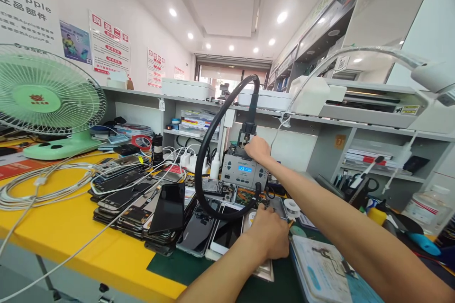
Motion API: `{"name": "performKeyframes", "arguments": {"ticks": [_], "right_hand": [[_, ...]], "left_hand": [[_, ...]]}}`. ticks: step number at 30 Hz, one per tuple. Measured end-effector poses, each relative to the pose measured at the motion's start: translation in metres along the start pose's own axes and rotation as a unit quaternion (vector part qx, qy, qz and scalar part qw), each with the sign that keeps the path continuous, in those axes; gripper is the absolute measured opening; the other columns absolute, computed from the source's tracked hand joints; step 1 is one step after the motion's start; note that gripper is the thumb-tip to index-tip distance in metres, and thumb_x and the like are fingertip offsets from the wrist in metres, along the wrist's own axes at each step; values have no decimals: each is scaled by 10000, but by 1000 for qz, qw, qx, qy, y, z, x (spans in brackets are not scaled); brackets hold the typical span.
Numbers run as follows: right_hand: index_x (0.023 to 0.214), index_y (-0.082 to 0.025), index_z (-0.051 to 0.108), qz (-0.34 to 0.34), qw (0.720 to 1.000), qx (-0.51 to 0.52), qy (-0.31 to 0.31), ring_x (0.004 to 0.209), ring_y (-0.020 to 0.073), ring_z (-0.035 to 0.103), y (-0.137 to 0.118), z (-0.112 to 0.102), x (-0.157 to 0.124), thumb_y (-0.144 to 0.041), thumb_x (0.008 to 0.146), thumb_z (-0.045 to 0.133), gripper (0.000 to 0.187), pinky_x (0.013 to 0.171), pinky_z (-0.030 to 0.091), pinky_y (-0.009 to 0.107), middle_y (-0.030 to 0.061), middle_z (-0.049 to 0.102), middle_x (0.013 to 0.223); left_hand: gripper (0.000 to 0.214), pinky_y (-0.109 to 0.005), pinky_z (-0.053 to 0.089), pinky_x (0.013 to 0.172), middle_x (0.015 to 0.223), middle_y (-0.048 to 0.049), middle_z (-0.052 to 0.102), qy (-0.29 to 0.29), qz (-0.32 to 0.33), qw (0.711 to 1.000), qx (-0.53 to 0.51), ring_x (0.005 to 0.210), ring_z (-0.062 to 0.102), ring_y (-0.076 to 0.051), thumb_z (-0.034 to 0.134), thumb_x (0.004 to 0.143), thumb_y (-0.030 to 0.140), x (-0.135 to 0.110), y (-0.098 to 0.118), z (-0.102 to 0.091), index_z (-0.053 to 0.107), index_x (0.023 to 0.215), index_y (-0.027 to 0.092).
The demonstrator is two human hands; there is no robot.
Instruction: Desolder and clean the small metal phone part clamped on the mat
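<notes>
My right hand is closed at the lower end of a black hot-air gun, which stands upright on top of its grey hot-air station. The fingertips are partly hidden there. A blue lit display shows on the station's front. From the gun's top a thick black hose loops down and round to the station. My left hand is low in front of the station, fingers curled over a phone part beside a green circuit board; what they grip is hidden. Just left lies a white-framed phone.
Stacked phone screens cover the yellow bench to the left, crossed by white cables. A green fan stands at far left. A pale blue-white case and a plastic bottle are to the right. A lamp arches above.
</notes>
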State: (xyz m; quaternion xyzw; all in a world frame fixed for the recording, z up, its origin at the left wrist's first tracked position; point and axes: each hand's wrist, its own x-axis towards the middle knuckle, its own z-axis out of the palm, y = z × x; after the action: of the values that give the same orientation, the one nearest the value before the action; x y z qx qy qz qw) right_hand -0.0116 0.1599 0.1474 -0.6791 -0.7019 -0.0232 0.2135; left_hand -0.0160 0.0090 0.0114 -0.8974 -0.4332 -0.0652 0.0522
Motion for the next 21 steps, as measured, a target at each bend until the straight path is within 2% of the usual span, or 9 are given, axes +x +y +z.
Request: {"name": "performKeyframes", "arguments": {"ticks": [5, 12, 21], "right_hand": [[1344, -176, 686, -1, 1000, 1, 2, 1118, 261, 729, 10, 0, 9, -369, 1046, 715, 356, 939, 636, 464, 125, 705, 1348], [1336, -178, 689, -6, 1000, -2, -5, 1100, 260, 735, 27, -10, 24, -375, 1045, 716, 352, 920, 642, 457, 111, 713, 1326], [1350, -179, 684, -15, 1000, 0, 1, 1123, 268, 730, 16, -7, 35, -373, 1042, 721, 366, 935, 638, 466, 117, 705, 1348]], "left_hand": [[372, -523, 579, 1097, 1279, -98, 709, -7, 3, 1000, 2, 1218, 680, -252, 694, 1003, 458, 1, -1, 1, 691, 1222, 158], [379, -524, 581, 1093, 1273, -96, 709, -7, 8, 1000, -5, 1210, 682, -252, 692, 1004, 459, 2, -1, 3, 686, 1236, 160], [382, -525, 580, 1094, 1277, -97, 708, -16, 9, 1000, -7, 1211, 682, -252, 691, 1005, 460, 2, -3, 0, 685, 1241, 160]]}}
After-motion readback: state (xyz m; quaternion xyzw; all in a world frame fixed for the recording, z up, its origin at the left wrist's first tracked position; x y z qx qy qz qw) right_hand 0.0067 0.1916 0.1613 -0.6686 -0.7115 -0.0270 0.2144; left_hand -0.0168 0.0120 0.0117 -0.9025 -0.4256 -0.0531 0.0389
